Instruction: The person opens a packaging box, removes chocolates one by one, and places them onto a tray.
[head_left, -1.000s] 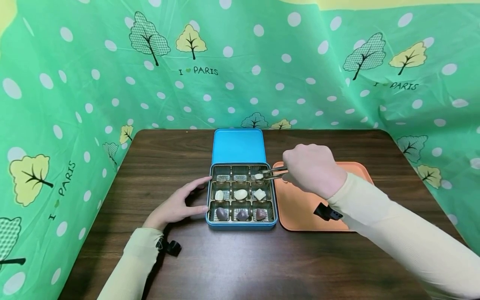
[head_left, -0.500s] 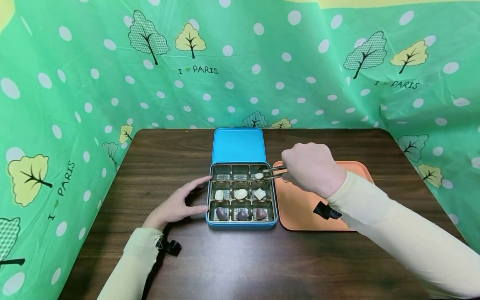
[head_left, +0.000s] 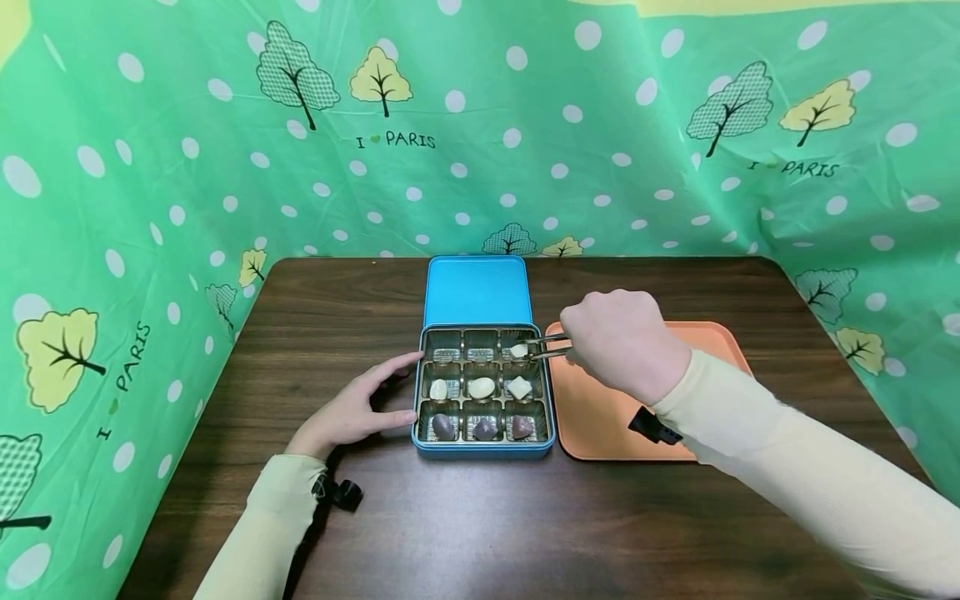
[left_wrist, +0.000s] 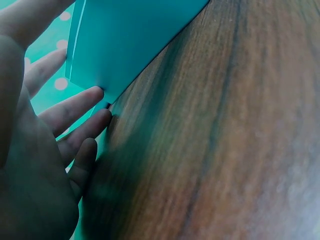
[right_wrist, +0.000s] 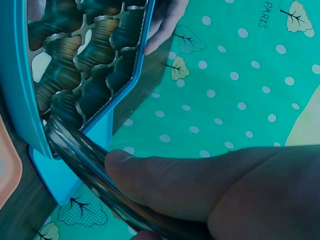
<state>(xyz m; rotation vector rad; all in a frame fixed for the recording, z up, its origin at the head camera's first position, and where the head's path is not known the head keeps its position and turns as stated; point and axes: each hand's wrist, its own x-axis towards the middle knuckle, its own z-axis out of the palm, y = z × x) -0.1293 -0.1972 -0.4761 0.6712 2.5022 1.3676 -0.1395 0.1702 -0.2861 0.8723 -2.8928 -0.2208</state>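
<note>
My right hand [head_left: 618,337] holds a pair of metal tongs [right_wrist: 87,157], thumb laid along one arm of it. The tongs' tips reach into the back right compartment of a blue tin [head_left: 483,451], at a small white piece [head_left: 519,351]; whether they pinch it I cannot tell. White pieces sit in the middle row, among them an oval one [head_left: 481,388] and a squarish one [head_left: 519,387]. The front row has dark purple pieces [head_left: 484,429]. With fingers spread, my left hand [head_left: 352,412] touches the tin's left side, thumb near its front corner.
A blue lid [head_left: 477,290] lies flat behind the tin. To the right is an orange tray [head_left: 600,433], partly under my right hand and forearm. All stand on a dark wooden table [head_left: 465,533], with a green dotted cloth [head_left: 555,142] hanging behind and beside it.
My right hand and the tongs have shifted only slightly, with the tips staying in the back right compartment. The left hand and the tin have kept still.
</note>
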